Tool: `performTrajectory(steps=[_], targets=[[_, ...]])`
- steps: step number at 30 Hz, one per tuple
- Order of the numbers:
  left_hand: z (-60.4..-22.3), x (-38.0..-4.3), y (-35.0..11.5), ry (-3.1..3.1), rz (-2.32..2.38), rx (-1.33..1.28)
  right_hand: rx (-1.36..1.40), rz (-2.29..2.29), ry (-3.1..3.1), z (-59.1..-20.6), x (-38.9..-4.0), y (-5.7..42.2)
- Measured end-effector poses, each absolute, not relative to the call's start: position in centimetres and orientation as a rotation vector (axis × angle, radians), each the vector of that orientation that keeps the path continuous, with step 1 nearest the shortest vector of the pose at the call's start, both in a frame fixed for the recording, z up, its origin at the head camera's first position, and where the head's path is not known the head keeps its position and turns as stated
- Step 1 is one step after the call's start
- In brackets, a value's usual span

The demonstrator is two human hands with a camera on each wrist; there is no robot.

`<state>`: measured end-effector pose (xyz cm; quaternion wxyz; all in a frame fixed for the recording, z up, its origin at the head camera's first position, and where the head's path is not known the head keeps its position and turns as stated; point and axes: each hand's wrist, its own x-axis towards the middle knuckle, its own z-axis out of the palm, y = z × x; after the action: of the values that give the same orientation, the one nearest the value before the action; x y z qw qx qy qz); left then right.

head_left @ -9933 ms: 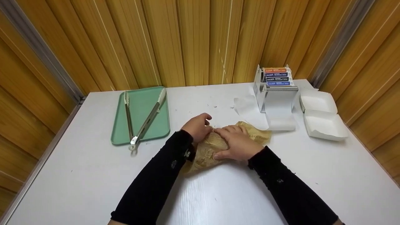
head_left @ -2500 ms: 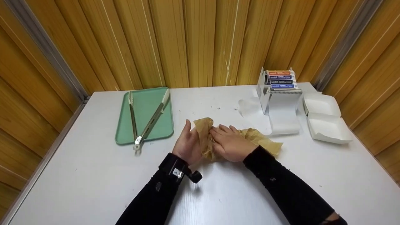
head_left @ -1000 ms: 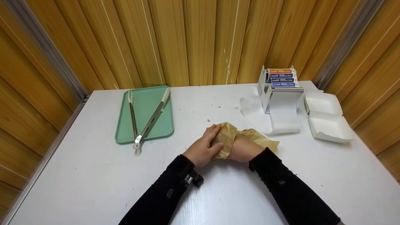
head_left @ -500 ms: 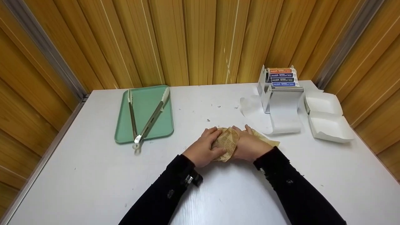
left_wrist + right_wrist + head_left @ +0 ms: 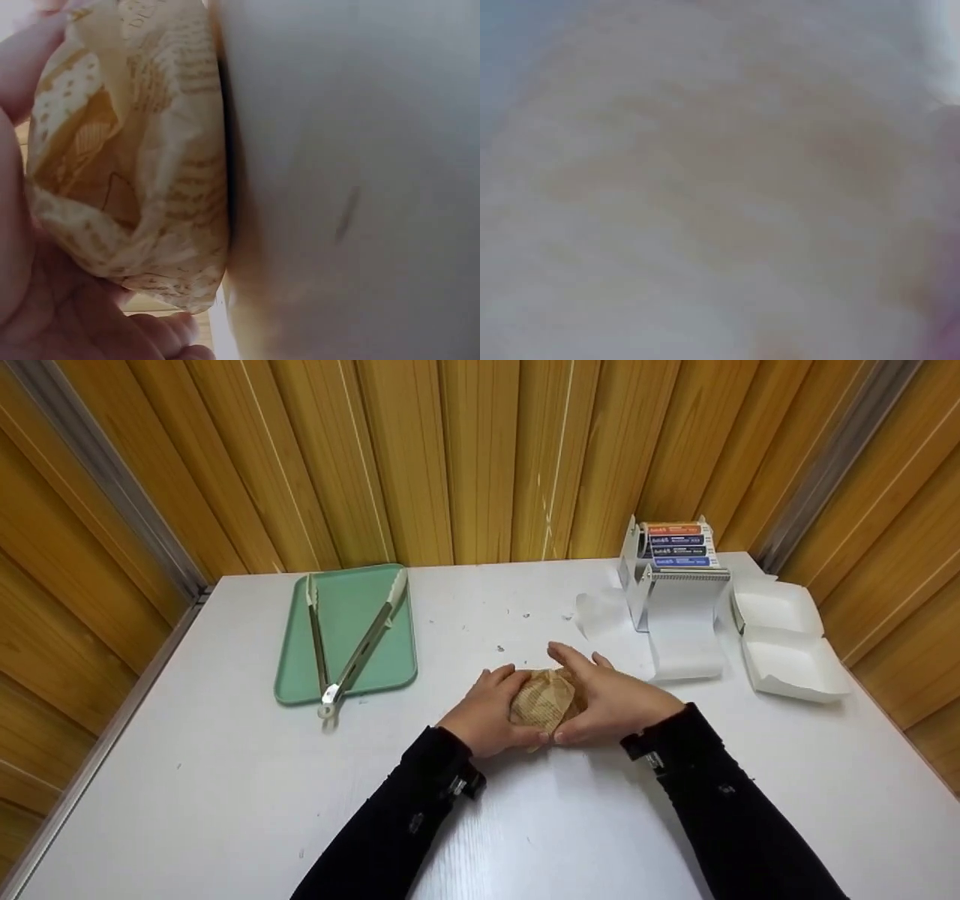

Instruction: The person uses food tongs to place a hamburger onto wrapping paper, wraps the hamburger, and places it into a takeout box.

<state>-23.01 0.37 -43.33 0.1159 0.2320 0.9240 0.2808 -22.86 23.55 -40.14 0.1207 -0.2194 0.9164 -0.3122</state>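
A round bundle wrapped in brown printed greaseproof paper (image 5: pixel 541 701) sits on the white table between both hands. What the paper encloses is hidden. My left hand (image 5: pixel 487 716) holds its left side, thumb along the near edge and fingers curled round the far side. My right hand (image 5: pixel 611 701) cups the right side, its thumb at the near edge and its index finger raised above the far edge. Close up in the left wrist view, the crumpled paper (image 5: pixel 187 142) shows an open fold facing the palm. The right wrist view is a blur of pale, brownish paper (image 5: pixel 720 172).
Metal tongs (image 5: pixel 346 675) with pale tips lie spread across a green tray (image 5: pixel 360 645) at the back left. Behind the right hand stands a dispenser (image 5: pixel 671 562) of colourful labelled rolls, with white film (image 5: pixel 684 637) hanging out. An opened white paper box (image 5: pixel 795 664) lies at the far right.
The paper's loose right end, spread out earlier, is now gathered against the bundle. My right hand has come from deep against the paper to the bundle's right side; the left keeps its hold.
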Motion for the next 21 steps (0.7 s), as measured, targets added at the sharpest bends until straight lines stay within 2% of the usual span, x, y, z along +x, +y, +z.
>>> performTrajectory(steps=[3, 7, 15, 21], targets=[[-43.3, -23.0, 0.5, 2.734, 0.775, 0.676, -0.785, -0.900, 2.705, -39.7, -22.5, 23.4], [-43.4, -23.0, 0.6, 2.718, 0.793, 0.677, -0.897, -0.651, 2.773, -40.3, -22.4, 22.8], [-43.6, -23.7, -0.9, 2.534, 0.995, 0.697, -0.790, -0.601, 2.766, -41.0, -22.7, 23.6], [-43.6, -24.2, -0.9, 2.544, 0.974, 0.733, -0.742, -0.558, 2.737, -40.9, -22.7, 23.4]])
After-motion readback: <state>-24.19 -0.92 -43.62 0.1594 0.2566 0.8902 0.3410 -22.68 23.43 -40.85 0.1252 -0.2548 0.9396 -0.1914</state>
